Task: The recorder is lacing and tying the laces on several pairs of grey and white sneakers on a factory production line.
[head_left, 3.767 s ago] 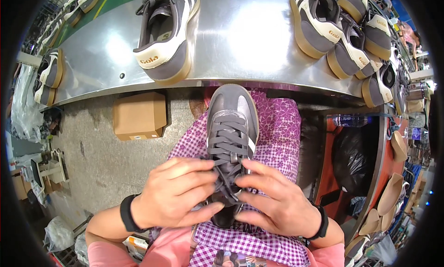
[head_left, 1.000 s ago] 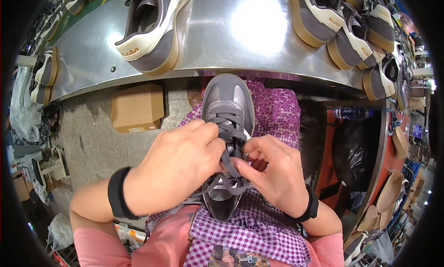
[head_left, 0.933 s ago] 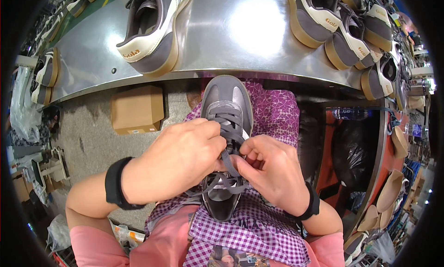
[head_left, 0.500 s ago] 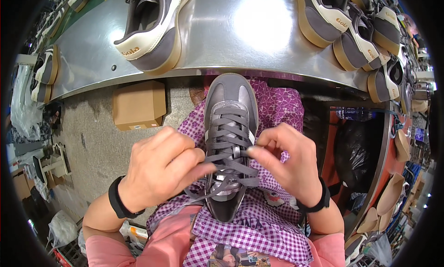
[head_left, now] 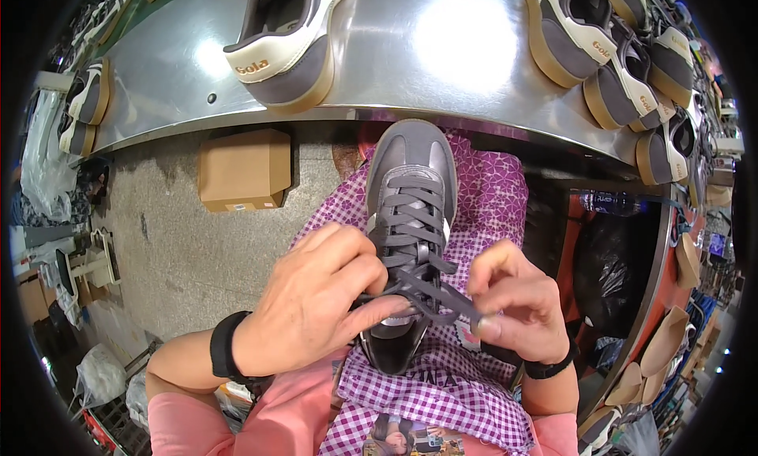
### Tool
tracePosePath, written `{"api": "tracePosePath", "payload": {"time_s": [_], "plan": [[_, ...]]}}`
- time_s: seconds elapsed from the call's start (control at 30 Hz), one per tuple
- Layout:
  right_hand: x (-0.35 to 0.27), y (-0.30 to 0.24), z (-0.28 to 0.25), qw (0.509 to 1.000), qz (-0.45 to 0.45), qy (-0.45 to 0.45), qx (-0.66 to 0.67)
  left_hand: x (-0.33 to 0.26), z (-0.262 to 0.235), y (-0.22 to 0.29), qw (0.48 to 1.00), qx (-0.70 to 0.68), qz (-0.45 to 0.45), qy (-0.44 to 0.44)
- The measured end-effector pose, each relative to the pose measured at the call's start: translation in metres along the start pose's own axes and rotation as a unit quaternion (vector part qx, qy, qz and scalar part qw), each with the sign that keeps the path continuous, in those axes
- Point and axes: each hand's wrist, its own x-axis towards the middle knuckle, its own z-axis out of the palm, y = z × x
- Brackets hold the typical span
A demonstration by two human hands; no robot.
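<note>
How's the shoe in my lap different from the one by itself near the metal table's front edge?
The lap shoe lies over purple cloth; the table shoe stands on the metal table.
The lap shoe shows its toe; the table shoe's toe is out of frame.
Your left hand and right hand hold the lap shoe's lace; the table shoe is untouched.
Both have dark grey and white parts.

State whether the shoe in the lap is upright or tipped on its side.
Upright: the shoe shows its toe top and laces facing up.
</note>
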Motion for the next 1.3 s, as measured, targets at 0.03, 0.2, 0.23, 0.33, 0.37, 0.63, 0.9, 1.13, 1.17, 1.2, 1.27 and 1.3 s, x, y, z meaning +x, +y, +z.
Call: {"api": "tracePosePath", "payload": {"time_s": [0.03,0.2,0.23,0.33,0.37,0.63,0.9,1.13,1.17,1.2,1.27,1.3], "plan": [[0.002,-0.008,0.001,1.000,0.000,-0.001,-0.001,0.000,-0.003,-0.001,1.000,0.000,0.000,0.001],[-0.009,0.002,-0.003,0.982,0.157,-0.005,0.105,-0.003,-0.030,-0.019,0.940,-0.304,-0.008,-0.151],[-0.012,0.009,-0.004,0.982,0.086,0.012,0.170,-0.006,-0.035,-0.023,0.915,-0.369,-0.053,-0.154],[-0.014,0.021,-0.002,0.955,0.085,0.053,0.279,-0.014,-0.032,-0.033,0.928,-0.340,-0.082,-0.130],[-0.013,0.021,-0.003,0.929,0.133,0.083,0.337,-0.015,-0.031,-0.034,0.947,-0.286,-0.095,-0.107],[0.010,-0.027,0.035,0.779,-0.117,0.005,-0.616,-0.025,-0.010,0.025,0.965,0.255,0.065,-0.015],[-0.017,0.007,-0.006,0.997,-0.043,-0.018,0.055,-0.024,-0.033,-0.016,0.958,-0.214,0.131,-0.139],[-0.008,-0.009,0.021,0.972,0.113,-0.065,-0.197,-0.014,-0.026,0.002,0.948,-0.104,-0.075,-0.291],[-0.007,-0.009,0.018,0.969,0.087,-0.068,-0.220,-0.017,-0.024,0.000,0.965,-0.072,-0.048,-0.248],[-0.008,-0.010,0.008,0.987,0.060,-0.063,-0.135,-0.013,-0.028,-0.003,0.971,-0.098,0.012,-0.220],[-0.023,-0.004,-0.013,0.994,-0.041,-0.031,0.094,-0.008,-0.042,-0.016,0.935,-0.244,0.099,-0.237],[-0.030,-0.007,-0.017,0.988,-0.047,-0.016,0.145,-0.009,-0.050,-0.022,0.872,-0.383,0.180,-0.246]]}}
